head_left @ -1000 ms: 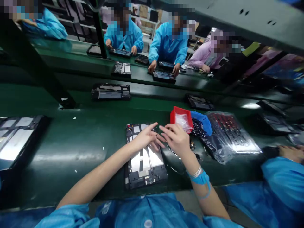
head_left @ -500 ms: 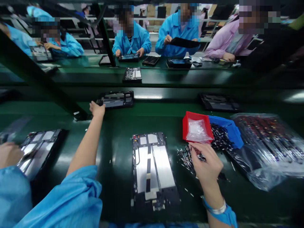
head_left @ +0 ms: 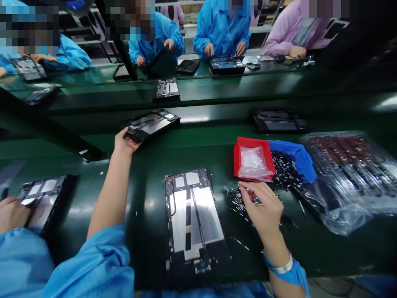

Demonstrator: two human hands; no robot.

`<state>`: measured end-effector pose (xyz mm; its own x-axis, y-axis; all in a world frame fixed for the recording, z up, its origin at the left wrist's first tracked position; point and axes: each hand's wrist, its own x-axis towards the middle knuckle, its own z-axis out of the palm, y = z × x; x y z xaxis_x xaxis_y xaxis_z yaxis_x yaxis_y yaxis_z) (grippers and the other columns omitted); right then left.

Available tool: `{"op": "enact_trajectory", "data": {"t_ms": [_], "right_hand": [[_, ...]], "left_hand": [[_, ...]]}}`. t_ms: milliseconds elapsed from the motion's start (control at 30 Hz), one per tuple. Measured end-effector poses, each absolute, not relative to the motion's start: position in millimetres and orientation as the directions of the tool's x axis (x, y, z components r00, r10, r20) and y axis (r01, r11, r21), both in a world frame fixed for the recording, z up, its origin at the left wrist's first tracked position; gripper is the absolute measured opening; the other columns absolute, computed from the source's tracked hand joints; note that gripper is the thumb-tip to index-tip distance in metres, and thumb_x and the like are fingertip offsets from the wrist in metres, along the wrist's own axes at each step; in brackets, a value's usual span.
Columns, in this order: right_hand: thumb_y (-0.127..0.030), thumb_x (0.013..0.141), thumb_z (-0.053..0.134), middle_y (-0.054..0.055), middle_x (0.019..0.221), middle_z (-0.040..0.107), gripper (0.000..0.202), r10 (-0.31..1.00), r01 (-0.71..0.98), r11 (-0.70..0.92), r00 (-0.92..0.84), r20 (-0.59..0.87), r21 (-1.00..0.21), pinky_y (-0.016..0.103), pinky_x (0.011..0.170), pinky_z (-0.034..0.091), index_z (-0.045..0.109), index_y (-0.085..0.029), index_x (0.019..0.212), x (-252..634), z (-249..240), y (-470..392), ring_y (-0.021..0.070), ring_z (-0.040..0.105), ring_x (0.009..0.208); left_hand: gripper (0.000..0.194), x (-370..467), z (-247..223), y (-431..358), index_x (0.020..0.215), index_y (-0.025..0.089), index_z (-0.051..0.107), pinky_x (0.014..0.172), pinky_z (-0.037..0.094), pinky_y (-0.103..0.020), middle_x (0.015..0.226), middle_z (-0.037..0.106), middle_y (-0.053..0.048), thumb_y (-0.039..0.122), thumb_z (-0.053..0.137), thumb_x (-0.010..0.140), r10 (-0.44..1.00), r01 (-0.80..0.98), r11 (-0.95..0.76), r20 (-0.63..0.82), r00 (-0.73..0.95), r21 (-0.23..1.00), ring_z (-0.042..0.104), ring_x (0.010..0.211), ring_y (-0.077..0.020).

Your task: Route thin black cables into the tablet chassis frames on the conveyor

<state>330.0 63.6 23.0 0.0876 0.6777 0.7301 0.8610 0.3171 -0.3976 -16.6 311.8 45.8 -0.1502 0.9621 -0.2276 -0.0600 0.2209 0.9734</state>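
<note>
My left hand (head_left: 124, 142) grips the near left corner of an opened tablet (head_left: 153, 124) at the back, which lies askew and looks partly raised. Right in front of me, a second opened tablet (head_left: 198, 215) lies flat, its silvery battery and dark ribbon cables facing up. My right hand (head_left: 265, 209) is closed, thumb and index finger pinched over a pile of small black-and-white strips (head_left: 237, 203). Whatever sits between those fingertips is too small to make out. Just beyond that hand is a red bin (head_left: 237, 159) with clear plastic bags in it.
A blue bin (head_left: 305, 163) with black strips adjoins the red one. Clear-wrapped rows of parts (head_left: 350, 174) lie at right. Another tablet (head_left: 279, 120) rests at the back. At left, a co-worker's hand (head_left: 14, 215) works over a tablet (head_left: 46, 198). A dark post (head_left: 62, 132) slants down there.
My left hand has tilted and turned the back tablet, its right end swinging away. My right hand stays pinched by the strips. The whole view has shifted slightly.
</note>
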Motion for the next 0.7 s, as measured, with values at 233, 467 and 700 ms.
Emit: {"op": "enact_trajectory", "data": {"t_ms": [233, 467, 700], "right_hand": [[-0.01, 0.083, 0.06, 0.0, 0.068, 0.066, 0.012, 0.697, 0.822, 0.34, 0.105, 0.709, -0.457, 0.027, 0.054, 0.047, 0.067, -0.02, 0.083, 335.6, 17.7, 64.3, 0.0139, 0.056, 0.056], [-0.025, 0.082, 0.063, -0.001, 0.066, 0.064, 0.008, 0.744, 0.709, 0.226, 0.317, 0.588, -0.668, 0.027, 0.058, 0.047, 0.069, -0.02, 0.079, 341.7, 21.0, 56.0, 0.0129, 0.053, 0.054], [-0.031, 0.068, 0.072, 0.002, 0.068, 0.067, 0.012, 0.742, 0.411, 0.187, 0.536, 0.403, -0.892, 0.028, 0.056, 0.045, 0.068, -0.019, 0.07, 347.4, 22.2, 58.1, 0.0158, 0.059, 0.064]], "left_hand": [[0.01, 49.6, 60.6, 248.9, 0.073, 0.015, 0.058, 0.059, 0.056, -0.024, 0.064, 0.062, -0.001, 0.013, 0.054, 0.082, 0.901, -0.414, 0.291, -0.392, -0.184, 0.862, 0.063, 0.059, -0.0132], [0.004, 58.1, 74.7, 71.2, 0.069, 0.014, 0.066, 0.067, 0.061, -0.03, 0.073, 0.071, -0.003, 0.01, 0.066, 0.07, 0.888, -0.53, 0.307, -0.438, -0.137, 0.79, 0.069, 0.073, -0.0184], [0.024, 70.3, 34.6, -54.4, 0.084, 0.016, 0.074, 0.079, 0.06, -0.033, 0.087, 0.075, -0.006, 0.031, 0.082, 0.067, 0.842, -0.537, 0.477, -0.536, 0.053, 0.696, 0.07, 0.089, -0.0239]]}}
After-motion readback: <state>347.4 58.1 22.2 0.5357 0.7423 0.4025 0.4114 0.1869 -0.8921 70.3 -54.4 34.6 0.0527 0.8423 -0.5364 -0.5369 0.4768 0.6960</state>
